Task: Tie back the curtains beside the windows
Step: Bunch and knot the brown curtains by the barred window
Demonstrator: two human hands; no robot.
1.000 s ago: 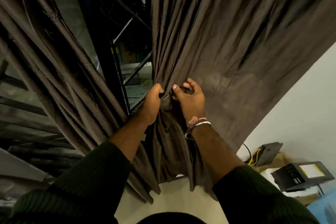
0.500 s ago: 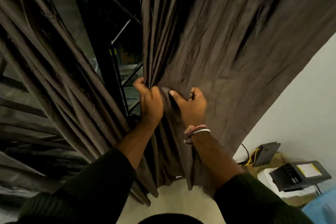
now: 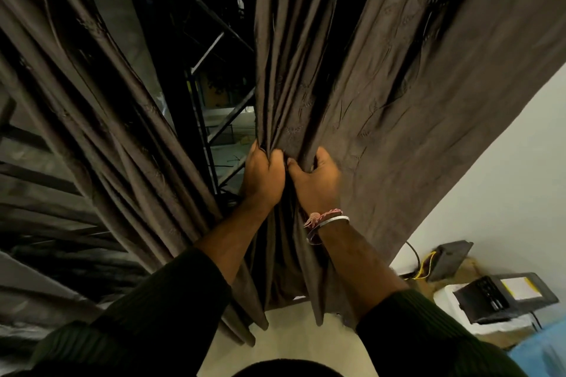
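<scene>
Both hands clench the right brown curtain [image 3: 382, 95] at its inner edge: the left hand [image 3: 264, 176] bunches narrow pleats, and the right hand [image 3: 317, 182], just beside it, pinches soft, creased cloth. The left curtain [image 3: 92, 119] hangs in long, faintly glossy folds.

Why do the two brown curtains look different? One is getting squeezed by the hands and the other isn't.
The right curtain is gripped by the left hand and right hand, which bunch its inner edge into tight folds; no hand touches the left curtain. The right curtain spreads wide and flatter toward the wall, while the left curtain hangs slanted in narrow pleats. Both are the same dark brown fabric, and neither has a tie around it yet.
</scene>
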